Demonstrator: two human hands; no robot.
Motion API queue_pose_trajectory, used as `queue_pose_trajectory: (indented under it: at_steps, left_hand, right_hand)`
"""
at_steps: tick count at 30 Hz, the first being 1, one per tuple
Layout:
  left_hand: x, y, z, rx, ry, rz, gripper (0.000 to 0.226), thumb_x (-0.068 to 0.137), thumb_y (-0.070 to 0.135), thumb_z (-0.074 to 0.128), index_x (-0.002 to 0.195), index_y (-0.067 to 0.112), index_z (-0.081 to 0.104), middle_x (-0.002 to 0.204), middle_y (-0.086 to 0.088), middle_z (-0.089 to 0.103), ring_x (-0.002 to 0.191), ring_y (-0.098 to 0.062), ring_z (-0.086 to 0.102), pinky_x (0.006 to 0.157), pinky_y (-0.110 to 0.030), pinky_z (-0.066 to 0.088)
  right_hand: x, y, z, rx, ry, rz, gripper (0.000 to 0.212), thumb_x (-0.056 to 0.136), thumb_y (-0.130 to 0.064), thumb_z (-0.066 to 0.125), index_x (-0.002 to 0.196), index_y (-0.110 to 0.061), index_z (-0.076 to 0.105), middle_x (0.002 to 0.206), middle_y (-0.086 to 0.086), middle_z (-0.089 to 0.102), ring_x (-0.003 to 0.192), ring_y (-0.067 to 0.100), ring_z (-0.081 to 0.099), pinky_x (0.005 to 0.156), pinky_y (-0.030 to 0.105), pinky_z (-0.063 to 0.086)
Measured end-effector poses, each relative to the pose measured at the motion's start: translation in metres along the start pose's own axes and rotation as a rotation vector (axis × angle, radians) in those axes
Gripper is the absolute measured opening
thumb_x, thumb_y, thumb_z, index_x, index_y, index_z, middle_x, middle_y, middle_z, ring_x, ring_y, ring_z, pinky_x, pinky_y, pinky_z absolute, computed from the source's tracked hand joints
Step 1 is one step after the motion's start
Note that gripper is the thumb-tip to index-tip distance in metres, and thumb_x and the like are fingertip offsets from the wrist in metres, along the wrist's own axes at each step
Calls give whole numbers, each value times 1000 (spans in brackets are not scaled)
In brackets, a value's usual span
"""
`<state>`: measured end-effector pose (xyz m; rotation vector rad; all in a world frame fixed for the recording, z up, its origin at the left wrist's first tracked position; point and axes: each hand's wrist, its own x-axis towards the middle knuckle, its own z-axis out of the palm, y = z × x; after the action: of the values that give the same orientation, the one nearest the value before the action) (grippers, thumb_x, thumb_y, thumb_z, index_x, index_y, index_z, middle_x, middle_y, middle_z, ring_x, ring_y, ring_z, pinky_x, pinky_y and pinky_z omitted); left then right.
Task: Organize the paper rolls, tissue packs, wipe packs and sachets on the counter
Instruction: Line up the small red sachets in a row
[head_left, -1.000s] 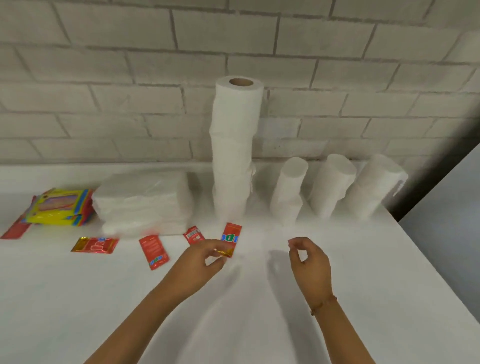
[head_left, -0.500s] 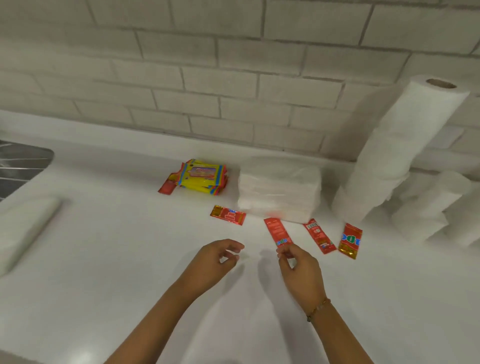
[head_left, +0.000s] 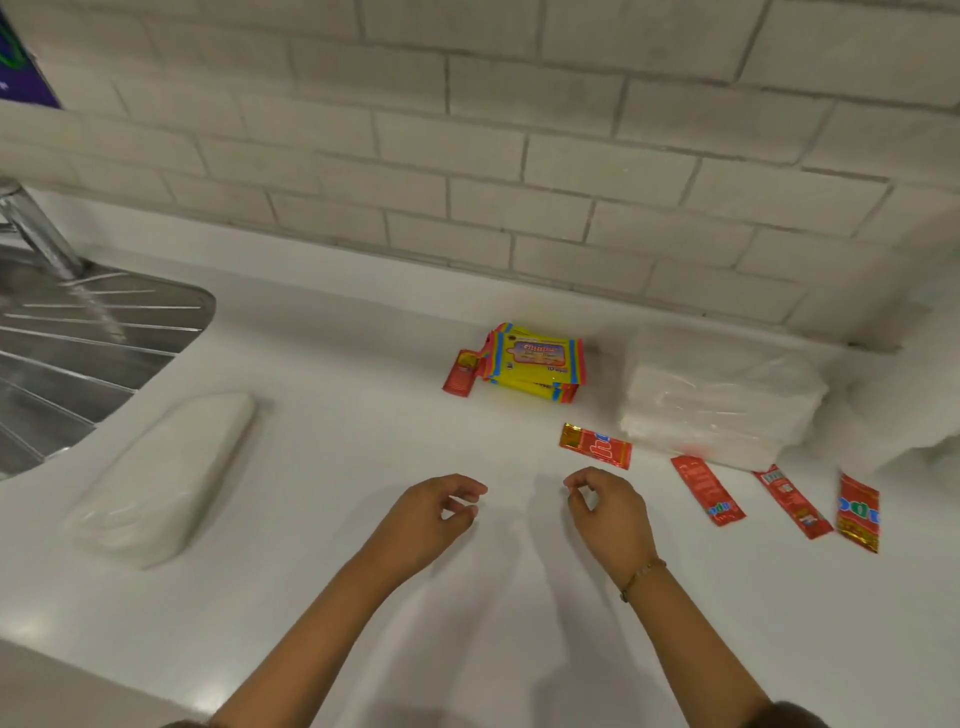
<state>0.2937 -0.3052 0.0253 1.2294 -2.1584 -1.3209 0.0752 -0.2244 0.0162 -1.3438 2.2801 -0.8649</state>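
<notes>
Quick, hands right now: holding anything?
Left hand: empty, fingers loosely curled above the counter.
Right hand: empty, fingers loosely curled.

We count five sachets: four in a loose row at centre right, namely a red-and-gold sachet (head_left: 595, 446), a red sachet (head_left: 707, 489), a narrow red sachet (head_left: 791, 501) and a gold-ended sachet (head_left: 858, 512), plus a fifth sachet (head_left: 460, 372) beside one stack of yellow wipe packs (head_left: 535, 360). We see one tissue stack (head_left: 722, 405) at right and one lone tissue pack (head_left: 163, 470) at left.
</notes>
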Motion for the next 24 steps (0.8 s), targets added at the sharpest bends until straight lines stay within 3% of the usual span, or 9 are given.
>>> queue_pose_trajectory:
  at_steps: [6, 9, 12, 16, 21, 24]
  left_hand:
    - [24, -16, -7, -5, -1, -28, 23, 87, 18, 59, 102, 35, 64, 104, 12, 65, 92, -1, 62, 84, -15, 46]
    - [37, -18, -3, 2, -4, -32, 22, 87, 18, 59, 101, 35, 64, 101, 14, 64, 89, 1, 60, 77, -9, 44]
    - [49, -20, 2, 15, -13, -41, 23, 86, 19, 60, 100, 37, 63, 101, 15, 63, 87, 3, 58, 79, -10, 45]
    - [73, -25, 0, 100, 25, -58, 29, 84, 20, 63, 113, 24, 63, 118, 2, 59, 96, -5, 55, 86, -15, 39]
    - [115, -23, -3, 332, 60, -82, 54, 84, 21, 62, 135, 12, 45, 144, -12, 39, 132, -26, 39, 109, -30, 29]
    - [136, -19, 0, 440, 78, -109, 69, 84, 25, 62, 143, 9, 30, 153, -13, 25, 138, -32, 28, 114, -40, 26]
  right_hand:
    - [34, 5, 9, -168, -88, 61, 37, 85, -18, 61, 121, -15, 57, 131, 5, 54, 123, 25, 46, 102, 37, 40]
    - [51, 15, 10, -320, -189, 106, 55, 88, -23, 56, 139, -15, 38, 147, 6, 36, 138, 25, 30, 116, 44, 23]
    - [59, 23, 14, -356, -224, 133, 56, 92, -21, 48, 144, -12, 28, 153, 5, 26, 143, 24, 20, 118, 47, 9]
    - [59, 24, 19, -421, -166, 31, 41, 92, -13, 41, 132, -11, 46, 139, 6, 47, 128, 22, 40, 104, 32, 33]
    - [41, 20, 27, -385, -157, -73, 51, 86, -3, 39, 134, -18, 46, 122, 9, 58, 107, 27, 49, 84, 30, 40]
    - [35, 16, 35, -344, -188, -125, 50, 89, -4, 38, 137, -18, 42, 119, 11, 58, 104, 25, 49, 86, 30, 42]
